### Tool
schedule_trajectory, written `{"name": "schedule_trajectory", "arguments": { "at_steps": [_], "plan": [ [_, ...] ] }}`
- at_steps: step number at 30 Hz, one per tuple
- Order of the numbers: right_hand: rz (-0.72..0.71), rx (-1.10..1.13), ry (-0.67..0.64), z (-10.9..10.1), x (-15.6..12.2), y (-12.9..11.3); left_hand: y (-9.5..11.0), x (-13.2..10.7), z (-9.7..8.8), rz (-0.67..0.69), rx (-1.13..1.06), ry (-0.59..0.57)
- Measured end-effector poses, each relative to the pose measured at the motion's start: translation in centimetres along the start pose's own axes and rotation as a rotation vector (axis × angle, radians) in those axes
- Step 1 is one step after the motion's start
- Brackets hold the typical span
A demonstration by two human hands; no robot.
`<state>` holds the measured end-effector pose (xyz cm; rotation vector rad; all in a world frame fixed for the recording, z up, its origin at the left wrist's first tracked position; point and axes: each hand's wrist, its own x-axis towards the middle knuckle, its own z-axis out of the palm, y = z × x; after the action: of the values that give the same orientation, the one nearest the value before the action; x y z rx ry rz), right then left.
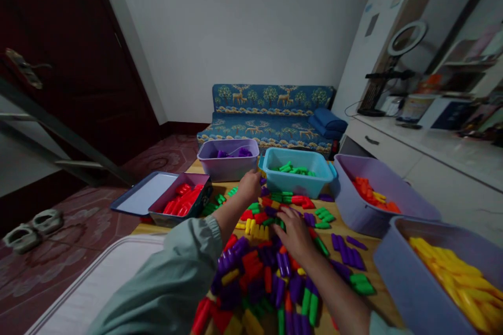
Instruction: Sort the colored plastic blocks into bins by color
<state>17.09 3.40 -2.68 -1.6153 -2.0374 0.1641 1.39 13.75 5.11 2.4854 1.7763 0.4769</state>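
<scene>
A blue sofa (267, 128) stands beyond the wooden bench (380, 293). Along the bench's right side sit the yellow bin (401, 275), named for its yellow pieces (456, 277), and behind it the lilac bin (353, 212) with orange ones (a little yellow shows among them). At the far edge, the blue bin (294, 184) holds green pieces (294, 169) and the purple bin (231, 170) purple ones. A tin (176, 219), lid open, holds red pieces (183, 200) at the left. The left hand (250, 187) reaches to the gap between purple and blue bins, its fingers hidden; I cannot tell whether it grips anything. The right hand (293, 230) is half open, fingers parted, over the loose pieces (283, 264), which lie heaped mid-bench in mixed colours.
</scene>
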Motion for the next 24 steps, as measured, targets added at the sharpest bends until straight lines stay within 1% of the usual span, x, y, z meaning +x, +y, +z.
{"name": "schedule_trajectory", "arguments": {
  "at_steps": [2,5,8,12,19,24],
  "plan": [
    [0.004,0.038,0.035,0.5,-0.4,0.4,-0.7,1.7,1.2,0.034,0.026,-0.016],
    [0.023,0.098,0.06,0.6,-0.9,0.6,-1.5,3.4,2.6,0.084,0.063,-0.039],
    [0.028,0.149,0.048,0.5,-1.0,0.9,-1.6,4.3,3.8,0.106,0.078,-0.041],
    [0.005,0.182,0.022,0.4,-1.2,1.4,-1.2,4.8,5.1,0.114,0.073,-0.024],
    [0.023,0.152,-0.005,0.0,-1.3,1.0,-1.3,5.6,6.0,0.178,0.041,-0.031],
    [0.055,0.129,-0.016,-0.3,-1.3,0.4,-1.6,7.6,6.4,0.18,0.055,-0.088]
  ]
}}
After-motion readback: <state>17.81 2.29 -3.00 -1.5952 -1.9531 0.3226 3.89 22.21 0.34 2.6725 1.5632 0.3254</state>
